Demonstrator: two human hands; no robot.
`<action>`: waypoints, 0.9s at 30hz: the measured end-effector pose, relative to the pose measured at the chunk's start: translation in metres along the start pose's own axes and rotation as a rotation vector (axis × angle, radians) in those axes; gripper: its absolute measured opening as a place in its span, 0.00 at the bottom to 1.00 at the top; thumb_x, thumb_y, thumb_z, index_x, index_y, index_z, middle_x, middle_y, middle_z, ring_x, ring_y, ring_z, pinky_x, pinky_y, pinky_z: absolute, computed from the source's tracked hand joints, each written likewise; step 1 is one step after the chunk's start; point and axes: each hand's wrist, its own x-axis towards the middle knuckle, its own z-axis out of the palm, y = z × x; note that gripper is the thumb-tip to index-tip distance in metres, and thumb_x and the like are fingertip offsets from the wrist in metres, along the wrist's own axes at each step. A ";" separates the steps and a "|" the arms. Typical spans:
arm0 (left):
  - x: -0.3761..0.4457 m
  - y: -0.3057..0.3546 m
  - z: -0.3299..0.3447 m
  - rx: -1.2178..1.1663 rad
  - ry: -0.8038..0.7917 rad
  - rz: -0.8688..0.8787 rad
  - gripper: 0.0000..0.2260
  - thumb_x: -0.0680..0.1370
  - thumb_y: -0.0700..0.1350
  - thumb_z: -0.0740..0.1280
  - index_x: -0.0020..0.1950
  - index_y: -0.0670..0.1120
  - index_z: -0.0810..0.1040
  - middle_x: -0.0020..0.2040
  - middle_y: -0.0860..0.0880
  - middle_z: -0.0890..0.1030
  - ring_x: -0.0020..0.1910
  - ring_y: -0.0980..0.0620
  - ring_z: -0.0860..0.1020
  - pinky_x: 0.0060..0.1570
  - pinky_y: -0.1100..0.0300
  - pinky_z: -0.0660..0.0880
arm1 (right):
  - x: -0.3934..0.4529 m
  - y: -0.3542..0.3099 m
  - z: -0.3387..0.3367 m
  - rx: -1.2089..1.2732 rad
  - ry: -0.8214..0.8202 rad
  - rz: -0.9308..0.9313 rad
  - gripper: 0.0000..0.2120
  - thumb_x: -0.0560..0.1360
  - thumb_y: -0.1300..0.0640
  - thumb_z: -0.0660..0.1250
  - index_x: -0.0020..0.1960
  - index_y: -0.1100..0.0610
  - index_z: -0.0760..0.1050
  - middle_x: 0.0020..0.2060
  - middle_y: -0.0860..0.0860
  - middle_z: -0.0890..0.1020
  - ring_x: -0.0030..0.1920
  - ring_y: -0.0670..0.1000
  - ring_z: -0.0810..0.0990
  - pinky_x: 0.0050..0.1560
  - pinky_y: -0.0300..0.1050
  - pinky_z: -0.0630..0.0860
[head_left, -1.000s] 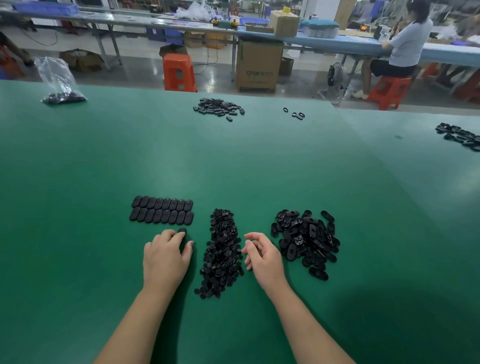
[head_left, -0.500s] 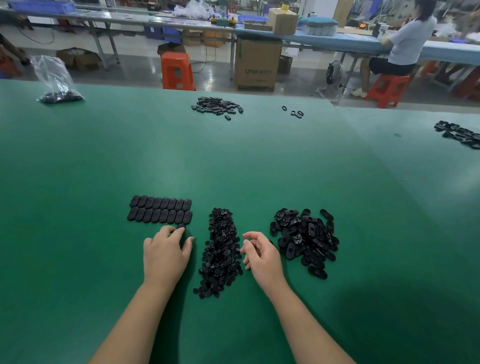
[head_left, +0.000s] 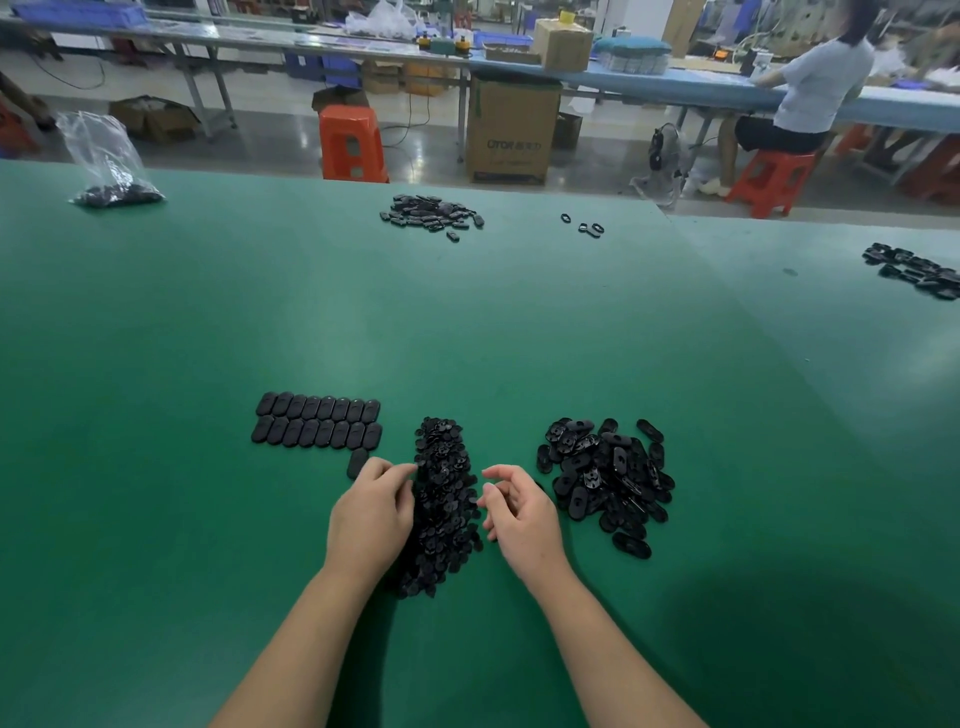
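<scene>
On the green table (head_left: 467, 338) lie two neat rows of black oval caps (head_left: 318, 427), with one single cap (head_left: 357, 462) just below their right end. A long pile of small black pieces (head_left: 444, 499) sits in the middle, and a heap of larger black oval shells (head_left: 608, 478) lies to its right. My left hand (head_left: 371, 514) lies at the middle pile's left edge, fingertips touching the pieces. On the pile's right side, my right hand (head_left: 519, 512) hovers with loosely curled fingers and nothing visible in it.
Far across the table are another heap of black parts (head_left: 431, 214), a few loose rings (head_left: 589, 227), a clear bag of parts (head_left: 111, 176) at the far left, and more parts (head_left: 919, 273) at the right. Beyond the far edge are stools, boxes and a seated person.
My left hand has left the single cap under the rows and moved right onto the middle pile. The right hand has stayed by the pile, its fingers curling a little more.
</scene>
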 end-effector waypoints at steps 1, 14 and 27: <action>-0.001 0.000 0.003 -0.010 0.006 -0.025 0.09 0.81 0.45 0.66 0.59 0.49 0.83 0.47 0.57 0.74 0.34 0.56 0.74 0.31 0.62 0.67 | 0.000 0.000 0.000 -0.003 0.002 0.001 0.07 0.82 0.57 0.64 0.53 0.46 0.77 0.41 0.48 0.84 0.34 0.44 0.80 0.39 0.48 0.82; -0.006 0.001 0.001 -0.056 0.081 0.007 0.07 0.81 0.47 0.65 0.52 0.49 0.83 0.44 0.57 0.74 0.34 0.58 0.75 0.32 0.64 0.69 | -0.006 -0.005 0.008 -0.263 0.159 -0.141 0.07 0.82 0.59 0.64 0.55 0.49 0.77 0.50 0.43 0.76 0.39 0.40 0.75 0.43 0.36 0.73; -0.009 0.004 0.000 -0.017 0.083 -0.059 0.08 0.81 0.44 0.66 0.47 0.44 0.83 0.44 0.54 0.75 0.30 0.56 0.74 0.29 0.61 0.72 | 0.006 -0.013 -0.025 -0.935 0.049 0.077 0.19 0.85 0.51 0.57 0.74 0.55 0.70 0.69 0.48 0.69 0.49 0.49 0.81 0.45 0.40 0.74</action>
